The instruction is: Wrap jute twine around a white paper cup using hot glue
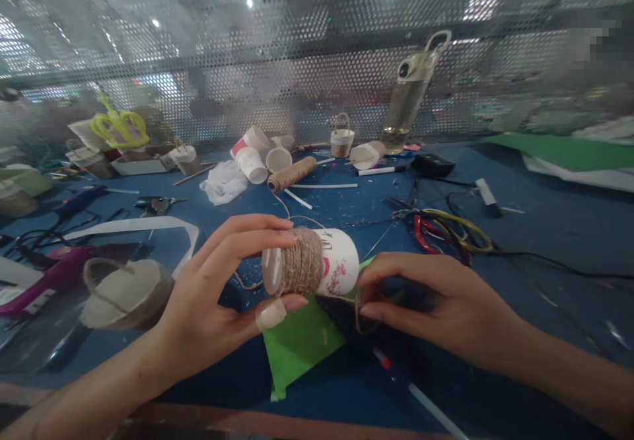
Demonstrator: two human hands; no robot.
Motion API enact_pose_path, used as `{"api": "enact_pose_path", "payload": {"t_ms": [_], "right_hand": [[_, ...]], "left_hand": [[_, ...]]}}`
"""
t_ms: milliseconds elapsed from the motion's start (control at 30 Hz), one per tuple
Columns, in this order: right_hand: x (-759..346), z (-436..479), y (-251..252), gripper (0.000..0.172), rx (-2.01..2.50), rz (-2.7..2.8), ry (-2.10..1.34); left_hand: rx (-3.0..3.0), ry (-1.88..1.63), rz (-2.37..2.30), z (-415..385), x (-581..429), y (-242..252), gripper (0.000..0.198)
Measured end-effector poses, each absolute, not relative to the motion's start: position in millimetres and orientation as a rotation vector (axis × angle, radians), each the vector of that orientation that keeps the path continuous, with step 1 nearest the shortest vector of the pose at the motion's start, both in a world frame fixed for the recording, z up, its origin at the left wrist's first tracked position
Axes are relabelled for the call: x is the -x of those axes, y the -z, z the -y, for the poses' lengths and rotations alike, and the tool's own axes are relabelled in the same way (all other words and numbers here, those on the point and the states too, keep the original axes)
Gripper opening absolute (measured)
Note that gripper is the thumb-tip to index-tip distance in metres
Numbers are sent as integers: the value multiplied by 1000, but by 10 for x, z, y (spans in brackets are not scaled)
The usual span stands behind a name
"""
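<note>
My left hand [232, 281] grips a white paper cup [341, 261] with pink blossom print, lying sideways, its base to the left. Brown twine [303, 261] is wound in tight rows round the half toward the base. The thumb, with a bandage on it, presses from below and the fingers rest on top. My right hand [411, 294] pinches the loose twine between thumb and fingertips, close to the cup's right end. Beneath the cup lies a piece of green felt-like sheet [302, 347]. Behind it, a roll of twine [292, 174] has a strand running toward the cup.
Left stand a twine-handled cup basket [131, 291], a purple glue gun [54, 278] and crumpled white tissue [225, 182]. At the back are paper cups [252, 162], a small basket [342, 141] and a bottle [409, 96] before a perforated metal screen. Scissors [446, 228] and cables lie right.
</note>
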State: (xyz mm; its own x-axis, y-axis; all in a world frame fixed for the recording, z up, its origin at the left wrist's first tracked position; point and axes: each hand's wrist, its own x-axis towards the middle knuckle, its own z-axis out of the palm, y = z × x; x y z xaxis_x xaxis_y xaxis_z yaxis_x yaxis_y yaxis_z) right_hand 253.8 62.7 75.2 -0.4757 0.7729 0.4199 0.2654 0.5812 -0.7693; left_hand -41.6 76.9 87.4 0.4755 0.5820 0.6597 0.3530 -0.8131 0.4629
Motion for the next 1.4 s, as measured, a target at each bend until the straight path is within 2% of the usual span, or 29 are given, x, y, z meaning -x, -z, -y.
{"api": "enact_pose_path", "payload": {"t_ms": [133, 267, 433, 600, 800, 1167, 1300, 1400], "right_hand": [[-2552, -618, -772, 6, 712, 2172, -517], [-2555, -593, -812, 11, 670, 2127, -411], [-2560, -584, -786, 12, 640, 2064, -585], [-2568, -599, -782, 10, 517, 2043, -619], [-2565, -573, -804, 20, 401, 1933, -759], [-2536, -559, -794, 29, 380, 1827, -723], [-2545, -600, -844, 35, 442, 1824, -717], [-2515, -650, -945, 29, 458, 1855, -729]], "left_hand": [[-2522, -1285, -816, -766, 419, -872, 45], [-2670, -1282, -828, -767, 397, -905, 42], [-2795, -1252, -774, -766, 374, -935, 39], [-2840, -1252, -729, -760, 366, -935, 38], [-2903, -1247, -714, -755, 329, -937, 32], [-3051, -1247, -616, -698, 241, -937, 24], [-3042, -1244, -548, -712, 210, -942, 27], [-3012, -1277, -531, -727, 223, -960, 28]]}}
